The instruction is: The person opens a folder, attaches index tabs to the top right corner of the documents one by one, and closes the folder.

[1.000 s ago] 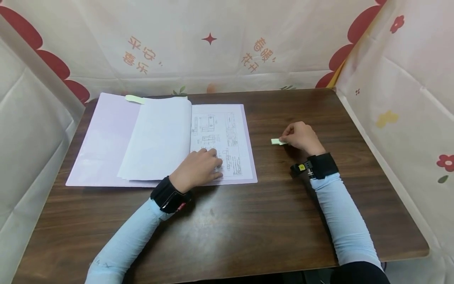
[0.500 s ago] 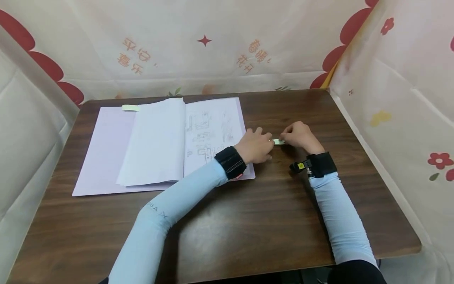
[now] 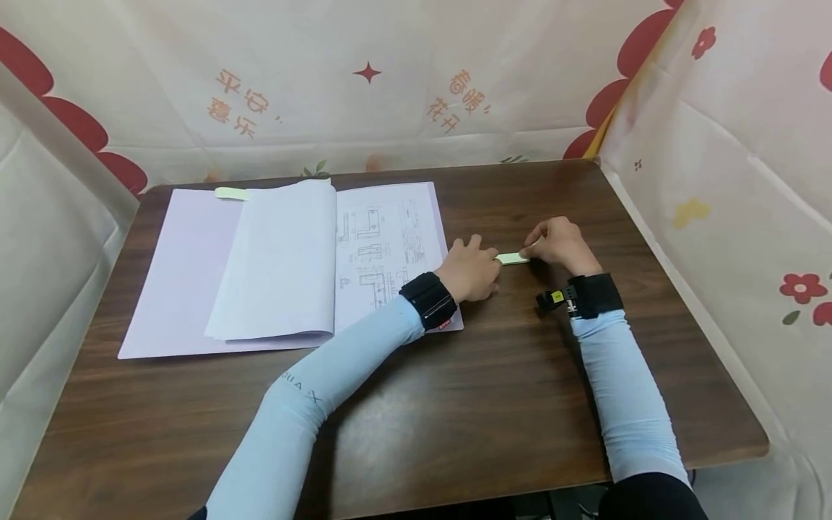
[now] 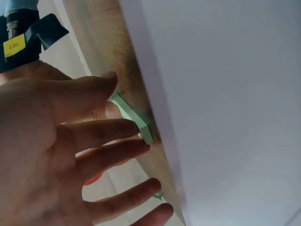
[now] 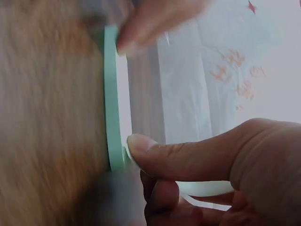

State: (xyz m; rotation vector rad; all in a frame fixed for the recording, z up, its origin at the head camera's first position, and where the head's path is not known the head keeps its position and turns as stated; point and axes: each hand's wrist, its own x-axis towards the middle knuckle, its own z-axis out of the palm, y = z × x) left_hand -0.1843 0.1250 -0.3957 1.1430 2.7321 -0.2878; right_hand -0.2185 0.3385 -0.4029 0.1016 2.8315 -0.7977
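Note:
A narrow pad of pale green sticky notes [image 3: 512, 258] lies on the wooden table, right of an open lilac folder [image 3: 156, 289]. My left hand [image 3: 469, 269] reaches over the folder's right edge. Its fingers are fairly straight, and fingertips touch the pad's left end. At the other end, my right hand [image 3: 560, 244] pinches a sticky note between thumb and forefinger. In the right wrist view, that sticky note [image 5: 207, 188] bends up away from the pad behind the thumb.
White pages [image 3: 279, 260] are turned over to the left in the folder, with a green sticky note [image 3: 232, 193] jutting from their top edge. A page of technical drawings [image 3: 390, 224] faces up on the right. Patterned cloth [image 3: 403, 144] hangs behind and beside the table [image 3: 390, 433].
My left hand has moved right, from the drawing page to the pad's left end. The folder has shifted slightly. My right hand stays at the pad's right end.

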